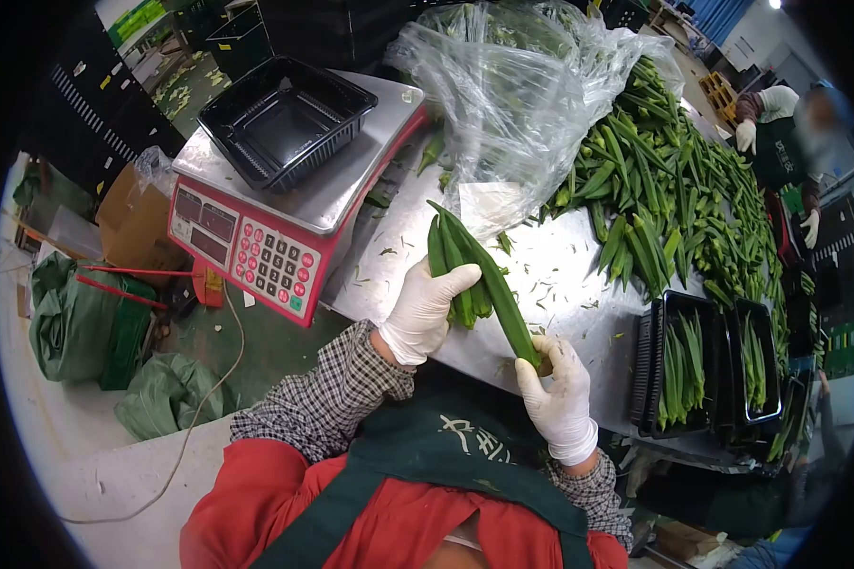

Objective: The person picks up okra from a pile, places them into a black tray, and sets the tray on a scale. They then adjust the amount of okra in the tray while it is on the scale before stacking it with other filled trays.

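My left hand (420, 310), in a white glove, is closed around a small bunch of okra pods (458, 275) above the table's near edge. Between the thumb and fingers of my gloved right hand (555, 398) is the stem end of one long okra pod (501, 299). That pod slants up to the left, its tip lying against the bunch. To the left, a black plastic tray (289, 123) sits on the steel plate of a red and white scale (247, 242). A big heap of loose okra (674, 190) covers the table's right side.
A clear plastic bag (512, 95) lies at the back by the heap. Black trays with okra pods (683, 370) stand at right. A co-worker (788, 133) in white gloves is beyond the heap. Green sacks (176, 394) and a cable (209, 389) are at left.
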The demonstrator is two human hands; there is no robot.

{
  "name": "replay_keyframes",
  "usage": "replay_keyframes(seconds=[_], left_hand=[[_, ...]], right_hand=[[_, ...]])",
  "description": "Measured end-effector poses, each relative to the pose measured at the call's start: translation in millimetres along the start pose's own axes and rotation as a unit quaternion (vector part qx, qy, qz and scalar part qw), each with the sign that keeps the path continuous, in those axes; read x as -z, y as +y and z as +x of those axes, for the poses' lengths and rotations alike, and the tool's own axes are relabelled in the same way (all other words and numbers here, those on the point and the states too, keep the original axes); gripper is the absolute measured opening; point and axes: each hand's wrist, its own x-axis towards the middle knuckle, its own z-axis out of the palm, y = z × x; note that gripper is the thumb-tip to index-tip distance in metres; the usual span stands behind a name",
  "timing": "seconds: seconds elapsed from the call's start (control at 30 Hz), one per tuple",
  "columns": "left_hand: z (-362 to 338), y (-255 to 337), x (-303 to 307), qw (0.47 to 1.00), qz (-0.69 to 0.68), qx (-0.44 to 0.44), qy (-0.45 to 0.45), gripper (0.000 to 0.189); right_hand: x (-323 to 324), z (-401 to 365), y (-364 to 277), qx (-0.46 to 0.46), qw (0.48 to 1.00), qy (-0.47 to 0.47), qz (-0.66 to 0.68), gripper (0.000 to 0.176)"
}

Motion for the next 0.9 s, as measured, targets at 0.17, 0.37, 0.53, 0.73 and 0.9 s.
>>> replay_keyframes(seconds=[0.17,0.37,0.53,0.73,0.9], left_hand=[[0.8,-5.7,-1.6,1.000,0.001,-0.003,0.002,0.023],[-0.3,-5.8,-4.2,1.000,0.007,0.013,-0.008,0.024],[-8.6,-12.8,-16.9,0.998,-0.008,0.052,-0.041,0.031],[-6.2,-26.8,-12.3,0.990,-0.022,0.112,-0.080,0.037],[-5.5,-26.2,6.9,0.987,-0.042,0.112,-0.110,0.041]], right_hand=[[1.7,-1.3,-1.2,-0.047,0.998,-0.015,0.029,0.021],[3.7,-4.6,7.0,-0.046,0.999,-0.015,0.019,0.022],[85.8,-78.1,14.2,-0.175,0.982,-0.056,0.044,0.018],[165.2,-179.5,-3.5,-0.264,0.909,-0.033,-0.320,0.030],[147.3,-58.9,-22.3,-0.090,0.967,0.028,-0.238,0.021]])
